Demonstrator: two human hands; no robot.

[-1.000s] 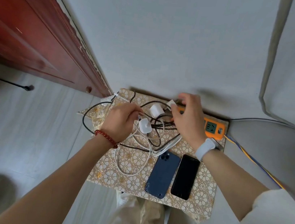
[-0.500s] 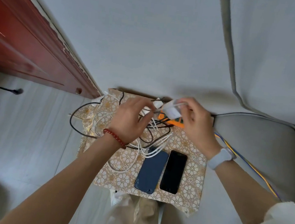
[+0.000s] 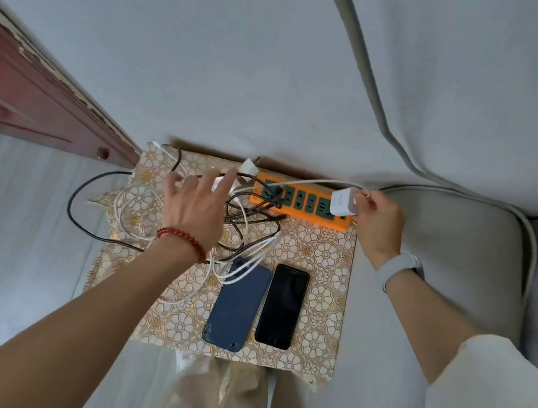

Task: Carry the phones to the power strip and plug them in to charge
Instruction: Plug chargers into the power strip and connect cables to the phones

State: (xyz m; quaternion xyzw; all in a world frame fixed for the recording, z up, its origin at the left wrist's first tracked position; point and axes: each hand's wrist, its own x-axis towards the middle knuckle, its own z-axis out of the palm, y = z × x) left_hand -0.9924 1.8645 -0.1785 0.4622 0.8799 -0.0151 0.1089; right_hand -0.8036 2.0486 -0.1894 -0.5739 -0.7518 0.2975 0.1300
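Observation:
An orange power strip (image 3: 298, 204) lies along the far edge of a small table with a floral cloth (image 3: 322, 259). My right hand (image 3: 377, 219) grips a white charger block (image 3: 342, 204) at the strip's right end, its white cable arching leftward. My left hand (image 3: 196, 207) hovers with fingers spread over a tangle of black and white cables (image 3: 250, 229); another white plug (image 3: 248, 168) lies beyond it. Two phones lie side by side near the front: a blue phone (image 3: 236, 306) face down and a black phone (image 3: 282, 306) screen up.
A grey sofa cushion (image 3: 459, 265) sits to the right of the table. A red wooden door (image 3: 33, 101) stands at the left against the grey wall. A black cable (image 3: 88, 199) loops off the table's left side over the pale floor.
My right hand has carried the white charger block rightward to the strip's right end. My left hand has let go of the cables and spread its fingers. The camera has shifted view.

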